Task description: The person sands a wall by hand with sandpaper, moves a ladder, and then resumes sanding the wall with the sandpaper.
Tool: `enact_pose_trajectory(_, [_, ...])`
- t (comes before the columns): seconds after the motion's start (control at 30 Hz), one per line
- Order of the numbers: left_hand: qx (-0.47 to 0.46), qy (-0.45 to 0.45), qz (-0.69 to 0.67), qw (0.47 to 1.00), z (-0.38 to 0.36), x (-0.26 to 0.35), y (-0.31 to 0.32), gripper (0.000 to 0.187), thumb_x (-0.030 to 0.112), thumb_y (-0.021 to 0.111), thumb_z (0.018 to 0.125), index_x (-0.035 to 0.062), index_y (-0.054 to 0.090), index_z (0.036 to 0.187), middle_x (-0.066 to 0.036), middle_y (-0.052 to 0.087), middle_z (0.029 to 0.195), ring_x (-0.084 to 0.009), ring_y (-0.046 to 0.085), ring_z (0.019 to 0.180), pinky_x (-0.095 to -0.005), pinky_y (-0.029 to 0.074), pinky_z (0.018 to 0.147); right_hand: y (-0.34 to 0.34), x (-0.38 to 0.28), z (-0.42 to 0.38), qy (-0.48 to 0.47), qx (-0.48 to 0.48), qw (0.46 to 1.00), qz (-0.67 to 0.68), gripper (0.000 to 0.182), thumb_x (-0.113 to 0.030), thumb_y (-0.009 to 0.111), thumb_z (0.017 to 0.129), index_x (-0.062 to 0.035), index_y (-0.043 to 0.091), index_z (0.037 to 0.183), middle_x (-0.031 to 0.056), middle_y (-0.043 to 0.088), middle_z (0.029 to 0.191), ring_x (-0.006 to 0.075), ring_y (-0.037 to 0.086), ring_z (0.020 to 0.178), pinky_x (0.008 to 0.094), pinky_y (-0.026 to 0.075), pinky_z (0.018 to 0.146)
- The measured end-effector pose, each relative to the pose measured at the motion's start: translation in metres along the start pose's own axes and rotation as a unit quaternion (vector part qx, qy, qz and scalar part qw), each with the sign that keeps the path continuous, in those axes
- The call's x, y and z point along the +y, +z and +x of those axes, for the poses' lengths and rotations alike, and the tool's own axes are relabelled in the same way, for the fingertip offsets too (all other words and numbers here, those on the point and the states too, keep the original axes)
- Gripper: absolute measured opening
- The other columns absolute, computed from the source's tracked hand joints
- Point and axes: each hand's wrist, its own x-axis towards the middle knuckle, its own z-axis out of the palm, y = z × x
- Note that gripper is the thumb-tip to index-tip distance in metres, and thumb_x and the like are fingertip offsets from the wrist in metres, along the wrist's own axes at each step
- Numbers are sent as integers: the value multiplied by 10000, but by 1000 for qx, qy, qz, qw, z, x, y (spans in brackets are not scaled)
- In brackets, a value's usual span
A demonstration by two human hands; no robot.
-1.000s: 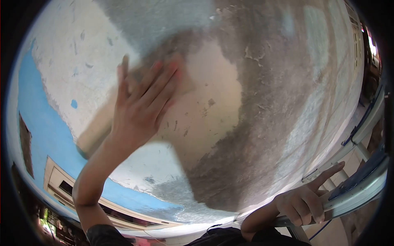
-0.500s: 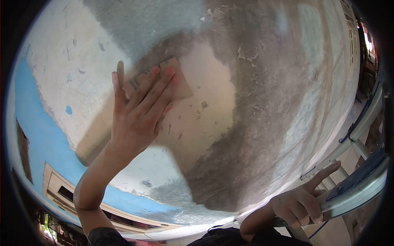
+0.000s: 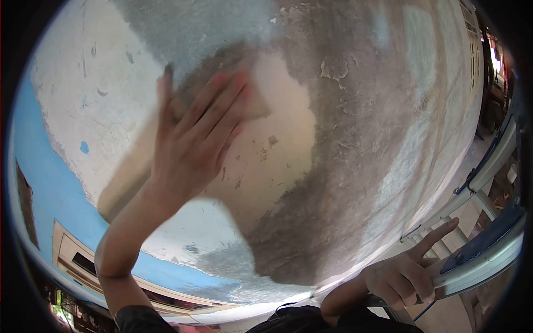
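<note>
My left hand (image 3: 189,147) is raised against the wall (image 3: 361,166), fingers stretched over a folded piece of brown sandpaper (image 3: 258,108) that it presses flat to the surface. Motion blurs the fingertips and the sheet. Under and around it lies a pale, smooth patch (image 3: 283,141) bordered by rough grey plaster. Low on the right, my right hand (image 3: 401,280) has its fingers curled over the edge of a metal ladder (image 3: 483,272), with one digit sticking out. The underside of that grip is hidden.
Blue paint (image 3: 41,161) covers the wall's left side, beside a cream-framed vent or window (image 3: 69,247). Flaking plaster (image 3: 336,72) shows at upper right. More ladder rails (image 3: 491,161) run up the right edge. A shadow of the arm falls on the wall.
My left hand and the sandpaper have shifted slightly up and to the right across the wall. My right hand stays on the ladder. The view has moved a little.
</note>
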Motion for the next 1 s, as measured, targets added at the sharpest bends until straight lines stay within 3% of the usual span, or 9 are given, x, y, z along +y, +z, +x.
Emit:
enact_pose_trajectory(0.13, [41,13,-41,998,47,5,15,433,250,528,958,155,505,1380,9,464,1459,-166,383,1379,-622,110,1151,-5,-1,12,39,-23,998,39,715,-365,445,1005,-494,-67,1489,202,616,879,118,543,475,268,456,413])
enact_pose_trajectory(0.23, [29,9,-33,999,30,5,8,430,309,572,920,151,551,1319,41,475,1435,-121,385,1359,-658,138,1140,-3,-3,13,44,-10,999,27,736,-345,456,998,-493,-73,1488,205,614,875,122,538,464,266,455,413])
enact_pose_trajectory(0.33, [-16,-1,-2,1000,-5,5,-3,408,295,581,918,133,564,1292,30,498,1404,-135,393,1350,-660,143,1137,-3,-3,12,34,-12,999,22,715,-349,428,1003,-490,-77,1488,207,618,877,129,537,458,270,453,413])
enact_pose_trajectory(0.53, [57,16,-36,998,46,7,15,440,305,591,904,142,555,1311,36,488,1412,-138,350,1378,-654,111,1147,-5,2,15,23,-27,999,37,712,-351,418,1006,-492,-89,1486,202,620,873,138,545,471,274,449,417])
enact_pose_trajectory(0.57, [42,9,-51,998,42,8,13,435,281,579,915,142,542,1326,30,466,1434,-140,344,1384,-657,105,1142,-11,2,18,31,-66,995,61,778,-281,474,994,-404,-87,1519,249,546,959,157,509,489,286,457,461])
enact_pose_trajectory(0.67, [16,-7,-78,997,27,16,13,430,234,560,937,144,517,1354,19,427,1476,-143,337,1393,-663,101,1131,-3,0,11,2,-2,1000,2,718,-375,435,1009,-489,-87,1488,208,612,885,130,527,477,263,446,430])
enact_pose_trajectory(0.73, [6,-10,-68,998,6,19,9,433,235,574,932,145,518,1352,24,435,1468,-138,343,1387,-665,114,1127,-6,4,14,7,-22,999,40,735,-353,457,1006,-483,-79,1492,215,605,899,126,521,478,265,445,428])
enact_pose_trajectory(0.9, [29,23,-53,998,35,12,15,449,264,584,924,154,518,1354,27,445,1457,-137,348,1382,-672,116,1123,-3,9,18,10,-18,996,87,786,-271,511,991,-473,-51,1502,209,593,897,118,514,478,257,439,423])
enact_pose_trajectory(1.0, [37,18,-61,997,37,14,16,444,273,582,926,154,522,1350,26,455,1449,-136,346,1384,-676,111,1122,-4,14,16,-37,-28,997,65,773,-291,503,993,-471,-51,1503,206,593,902,114,515,480,255,435,418])
